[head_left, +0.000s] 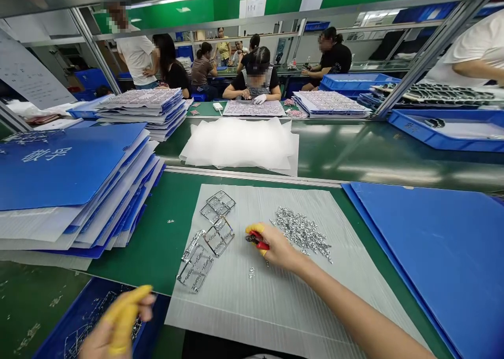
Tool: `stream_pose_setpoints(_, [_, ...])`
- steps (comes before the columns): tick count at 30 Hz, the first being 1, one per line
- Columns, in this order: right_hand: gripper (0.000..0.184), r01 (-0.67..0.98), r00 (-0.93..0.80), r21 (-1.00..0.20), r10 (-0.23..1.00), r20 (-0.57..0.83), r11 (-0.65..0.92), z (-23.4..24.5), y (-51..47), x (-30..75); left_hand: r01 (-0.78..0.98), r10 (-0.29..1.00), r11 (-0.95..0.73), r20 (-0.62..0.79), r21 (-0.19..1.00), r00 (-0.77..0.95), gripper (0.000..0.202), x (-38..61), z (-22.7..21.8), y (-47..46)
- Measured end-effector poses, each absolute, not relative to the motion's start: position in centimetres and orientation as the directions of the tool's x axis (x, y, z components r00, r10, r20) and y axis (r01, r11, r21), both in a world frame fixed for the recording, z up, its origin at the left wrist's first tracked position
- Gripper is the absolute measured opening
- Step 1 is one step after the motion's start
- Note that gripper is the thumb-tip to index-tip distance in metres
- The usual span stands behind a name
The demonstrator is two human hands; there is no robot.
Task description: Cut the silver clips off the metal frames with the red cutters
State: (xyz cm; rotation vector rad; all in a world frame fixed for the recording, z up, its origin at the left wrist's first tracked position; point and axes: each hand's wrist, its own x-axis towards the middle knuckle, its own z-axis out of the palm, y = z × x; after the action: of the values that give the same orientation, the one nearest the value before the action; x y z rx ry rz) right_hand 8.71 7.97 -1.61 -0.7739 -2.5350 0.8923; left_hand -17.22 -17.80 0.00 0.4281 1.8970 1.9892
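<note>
Right hand: the right hand (279, 246), in yellow finger cots (255, 229), is closed firmly around the red-handled cutters (256, 240), which are mostly hidden inside its grip. It hovers over the middle of the grey corrugated plastic sheet (275, 317), between the frames and the pile.

Left hand: the left hand (118, 325), also with yellow-covered fingers, is raised at the lower edge of the view, beside the sheet and above a blue tray (90, 309). Its fingers are loosely together and blurred, so I cannot tell whether its grip holds anything.

Work at hand: four or so linked metal frames (208, 243) lie flat on the sheet to the left of the right hand, some overlapping. A heap of small metal pieces (301, 233) lies to its right, just beyond the fingers.

Around: a few stray metal bits (251, 272) lie on the sheet. The sheet rests on a green table (145, 254). A stack of blue folders (66, 175) stands to the left, and a single blue folder (425, 254) lies to the right. Beyond, a co-worker (255, 81) works at another table.
</note>
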Motion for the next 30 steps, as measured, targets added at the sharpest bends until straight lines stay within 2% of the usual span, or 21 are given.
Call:
stream_pose_setpoints(1, [0.029, 0.352, -0.735, -0.736, 0.658, 0.166, 0.578, -1.4, 7.5, 8.9, -0.047, 0.611, 0.039, -0.061, 0.998, -0.789, 0.026, -14.7, 0.2, -15.8])
stream_pose_setpoints(2, [0.028, 0.305, -0.674, -0.807, 0.713, 0.192, 0.506, -1.2, 7.0, 9.1, -0.032, 0.697, 0.041, -0.051, 0.999, -0.716, 0.029, -12.2, 0.3, -13.7])
stream_pose_setpoints(5, [0.03, 0.179, -0.517, -0.902, 0.818, 0.253, 0.392, -0.6, 5.0, 9.6, 0.031, 0.804, -0.026, 0.04, 0.999, -0.594, 0.031, -6.0, 0.5, -7.8])
stream_pose_setpoints(8, [0.034, 0.239, -0.365, -0.86, 0.862, 0.352, 0.452, -0.7, 3.4, 10.3, 0.053, 0.86, -0.081, 0.096, 0.995, -0.501, 0.027, -2.1, 0.5, -4.2])
stream_pose_setpoints(11, [0.041, 0.351, -0.255, -0.76, 0.837, 0.484, 0.547, -1.1, 2.7, 11.0, 0.037, 0.886, -0.106, 0.112, 0.994, -0.45, 0.026, -0.3, 0.4, -2.8])
stream_pose_setpoints(15, [0.048, 0.405, -0.238, -0.686, 0.794, 0.56, 0.605, -1.4, 2.8, 11.2, -0.081, 0.903, -0.062, 0.021, 0.995, -0.429, 0.027, 0.1, 0.1, -1.9])
stream_pose_setpoints(19, [0.043, 0.331, -0.298, -0.758, 0.824, 0.482, 0.563, -1.2, 2.8, 11.0, -0.284, 0.932, 0.004, -0.106, 0.959, -0.345, 0.025, -0.7, -0.3, -1.0])
stream_pose_setpoints(22, [0.028, 0.32, -0.365, -0.805, 0.849, 0.382, 0.5, -0.9, 2.9, 11.1, -0.363, 0.93, 0.031, -0.16, 0.931, -0.332, 0.026, -1.4, -0.8, -0.6])
stream_pose_setpoints(26, [0.02, 0.451, -0.422, -0.755, 0.859, 0.289, 0.475, -0.7, 3.9, 12.1, -0.373, 0.912, 0.067, -0.208, 0.926, -0.354, 0.029, -1.9, -1.6, -0.7])
stream_pose_setpoints(30, [0.019, 0.52, -0.41, -0.76, 0.895, 0.177, 0.389, -0.3, 5.0, 13.3, -0.33, 0.911, 0.082, -0.205, 0.94, -0.358, 0.027, -1.9, -2.1, -0.8])
